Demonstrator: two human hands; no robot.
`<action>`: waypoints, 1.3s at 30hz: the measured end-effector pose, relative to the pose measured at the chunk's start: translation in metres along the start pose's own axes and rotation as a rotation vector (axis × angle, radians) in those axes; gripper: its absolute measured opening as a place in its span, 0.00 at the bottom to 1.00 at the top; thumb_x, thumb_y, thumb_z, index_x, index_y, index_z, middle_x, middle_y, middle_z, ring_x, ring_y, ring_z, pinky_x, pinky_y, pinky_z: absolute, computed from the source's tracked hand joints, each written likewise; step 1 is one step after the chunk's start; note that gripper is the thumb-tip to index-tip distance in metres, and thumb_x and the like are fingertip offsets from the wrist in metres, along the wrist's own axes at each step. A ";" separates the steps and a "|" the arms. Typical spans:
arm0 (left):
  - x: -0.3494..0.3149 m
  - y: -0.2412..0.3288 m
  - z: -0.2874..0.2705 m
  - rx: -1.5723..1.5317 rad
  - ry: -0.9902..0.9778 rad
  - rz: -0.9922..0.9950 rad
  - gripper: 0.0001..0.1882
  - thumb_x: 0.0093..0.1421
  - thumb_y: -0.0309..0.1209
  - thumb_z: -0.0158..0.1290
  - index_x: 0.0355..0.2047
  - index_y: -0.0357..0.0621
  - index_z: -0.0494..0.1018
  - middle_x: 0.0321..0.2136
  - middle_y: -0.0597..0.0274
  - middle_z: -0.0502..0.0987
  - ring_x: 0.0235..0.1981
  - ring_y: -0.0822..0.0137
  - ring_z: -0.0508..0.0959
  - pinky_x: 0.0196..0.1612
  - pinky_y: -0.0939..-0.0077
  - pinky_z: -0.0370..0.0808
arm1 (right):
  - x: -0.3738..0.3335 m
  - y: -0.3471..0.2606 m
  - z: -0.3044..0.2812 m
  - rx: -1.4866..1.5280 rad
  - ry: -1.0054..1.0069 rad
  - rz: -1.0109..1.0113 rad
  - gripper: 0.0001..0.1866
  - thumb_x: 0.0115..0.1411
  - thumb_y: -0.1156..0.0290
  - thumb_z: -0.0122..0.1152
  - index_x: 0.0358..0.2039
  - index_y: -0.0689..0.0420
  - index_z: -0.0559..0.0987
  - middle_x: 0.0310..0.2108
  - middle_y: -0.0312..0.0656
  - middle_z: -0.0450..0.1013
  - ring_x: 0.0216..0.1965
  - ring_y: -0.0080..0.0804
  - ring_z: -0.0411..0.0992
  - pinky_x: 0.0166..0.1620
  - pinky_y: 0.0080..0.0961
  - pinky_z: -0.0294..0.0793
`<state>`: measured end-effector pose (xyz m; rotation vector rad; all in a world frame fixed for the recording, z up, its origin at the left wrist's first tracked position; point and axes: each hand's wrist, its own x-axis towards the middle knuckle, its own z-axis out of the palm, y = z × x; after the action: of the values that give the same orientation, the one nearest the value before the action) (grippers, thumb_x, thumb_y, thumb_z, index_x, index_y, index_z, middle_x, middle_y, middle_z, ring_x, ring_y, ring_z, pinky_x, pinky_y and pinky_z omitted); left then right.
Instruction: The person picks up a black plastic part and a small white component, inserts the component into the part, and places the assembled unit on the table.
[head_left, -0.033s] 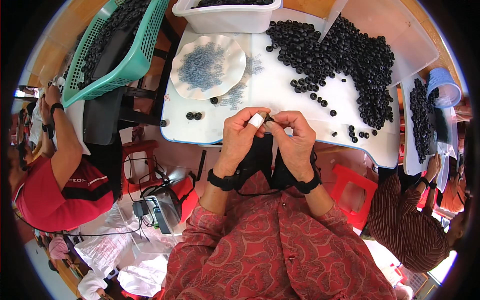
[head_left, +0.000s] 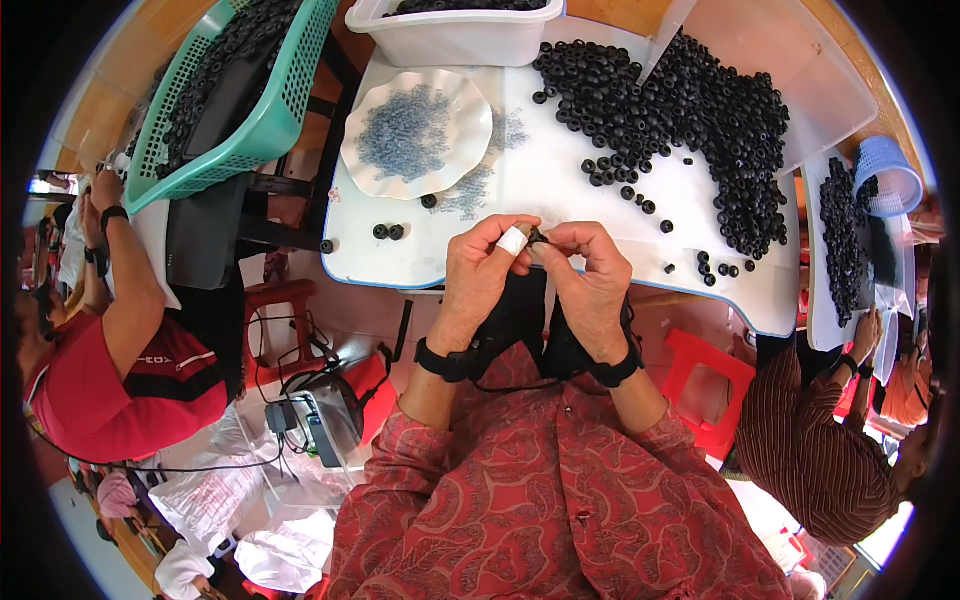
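My left hand [head_left: 478, 264] and my right hand [head_left: 588, 278] meet just off the near edge of the white table [head_left: 530, 190], fingertips pinched together. Between them is a small black round part [head_left: 535, 237], mostly covered by the fingers. White tape wraps one finger of the left hand. Beyond the left hand stands a white scalloped plate [head_left: 365, 172] holding a heap of small clear bluish pieces [head_left: 402, 130], more of which lie scattered beside it. A large pile of black ring-like parts [head_left: 690, 110] spreads over the table's far right, with several loose ones nearer me.
At the far edge stands a white tub [head_left: 460, 38] of black parts. A green basket [head_left: 285, 110] full of them is at left. A clear plastic bin [head_left: 810, 90] lies behind the pile. Co-workers sit at both sides; red stools [head_left: 710, 380] flank me.
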<state>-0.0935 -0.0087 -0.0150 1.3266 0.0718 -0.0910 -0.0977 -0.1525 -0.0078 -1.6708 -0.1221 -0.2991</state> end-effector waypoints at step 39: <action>-0.009 -0.004 0.012 0.186 0.081 0.099 0.09 0.60 0.17 0.53 0.41 0.36 0.78 0.32 0.60 0.81 0.28 0.74 0.79 0.31 0.79 0.77 | -0.001 0.000 -0.013 -0.403 -0.020 -0.189 0.12 0.47 0.80 0.73 0.31 0.56 0.79 0.30 0.35 0.79 0.36 0.35 0.74 0.42 0.30 0.70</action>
<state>-0.1024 -0.0212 -0.0148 1.5170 0.0674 0.0407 -0.1001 -0.1658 -0.0067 -2.0665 -0.2490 -0.4729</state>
